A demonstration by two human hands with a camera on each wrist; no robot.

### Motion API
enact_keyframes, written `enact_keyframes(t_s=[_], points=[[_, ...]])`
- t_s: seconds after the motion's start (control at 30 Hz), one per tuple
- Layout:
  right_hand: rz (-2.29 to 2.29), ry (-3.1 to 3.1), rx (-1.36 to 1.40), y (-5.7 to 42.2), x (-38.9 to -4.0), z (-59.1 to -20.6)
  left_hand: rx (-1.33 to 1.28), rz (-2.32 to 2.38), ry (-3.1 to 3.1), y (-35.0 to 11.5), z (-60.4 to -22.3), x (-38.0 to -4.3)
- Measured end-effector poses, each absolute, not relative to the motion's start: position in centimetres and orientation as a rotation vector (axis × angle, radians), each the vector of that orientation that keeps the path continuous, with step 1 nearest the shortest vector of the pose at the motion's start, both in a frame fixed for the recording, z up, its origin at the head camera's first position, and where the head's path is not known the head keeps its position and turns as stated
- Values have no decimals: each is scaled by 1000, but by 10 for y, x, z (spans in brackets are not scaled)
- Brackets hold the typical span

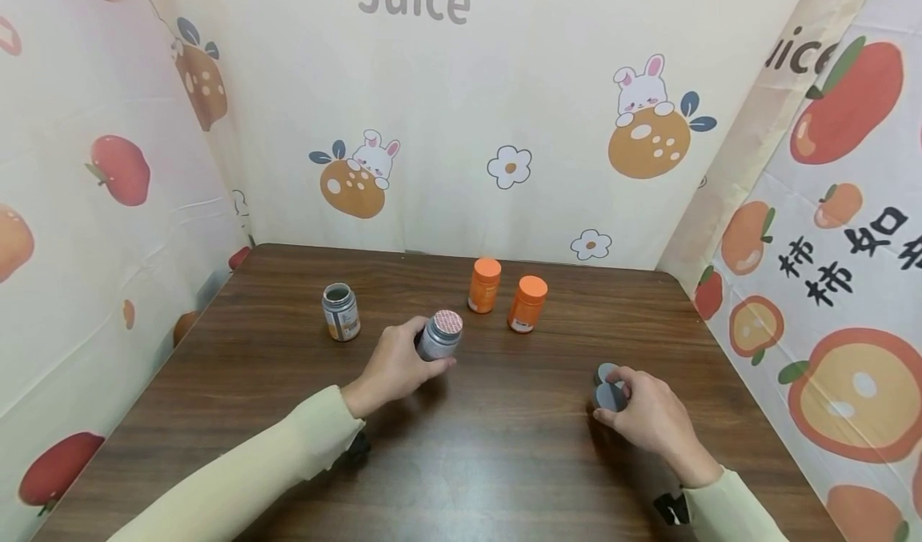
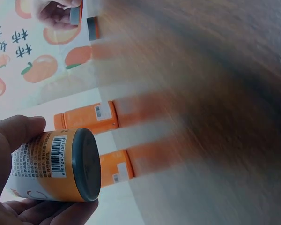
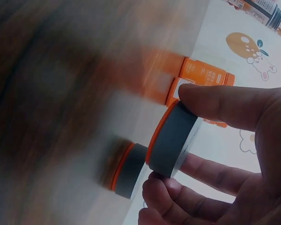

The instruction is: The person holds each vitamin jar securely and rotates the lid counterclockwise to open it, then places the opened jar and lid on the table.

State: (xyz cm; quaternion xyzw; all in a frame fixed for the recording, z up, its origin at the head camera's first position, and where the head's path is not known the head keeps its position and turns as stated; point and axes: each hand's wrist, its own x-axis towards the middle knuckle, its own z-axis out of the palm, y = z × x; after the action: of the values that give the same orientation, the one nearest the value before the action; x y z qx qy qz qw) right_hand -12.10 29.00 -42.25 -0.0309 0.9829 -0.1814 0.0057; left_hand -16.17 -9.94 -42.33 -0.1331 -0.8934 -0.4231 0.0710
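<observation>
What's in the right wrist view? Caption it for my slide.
Right fingers pinch one orange-rimmed gray cap, a second cap on the table, orange bottles behind.

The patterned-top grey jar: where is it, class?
In the head view, the grey jar is just left of centre, gripped by the left hand, left of the orange jars.

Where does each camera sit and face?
Head: on the head, facing forward and down at the dark wooden table; left hand, right hand, pale fabric sleeves show.
Left wrist: on that wrist, facing the grey orange-labelled jar; both hands show.
Right wrist: on that wrist, facing a round grey orange-rimmed lid; right hand shows.
Both wrist views share two orange cylindrical bottles.
</observation>
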Motion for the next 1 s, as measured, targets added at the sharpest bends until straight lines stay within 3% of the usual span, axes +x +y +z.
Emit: enact_keyframes(t_s=[1.0], points=[[-495,3083,-78,301,-114,-430,-169,-1239,-2677,-123,-424,-182]])
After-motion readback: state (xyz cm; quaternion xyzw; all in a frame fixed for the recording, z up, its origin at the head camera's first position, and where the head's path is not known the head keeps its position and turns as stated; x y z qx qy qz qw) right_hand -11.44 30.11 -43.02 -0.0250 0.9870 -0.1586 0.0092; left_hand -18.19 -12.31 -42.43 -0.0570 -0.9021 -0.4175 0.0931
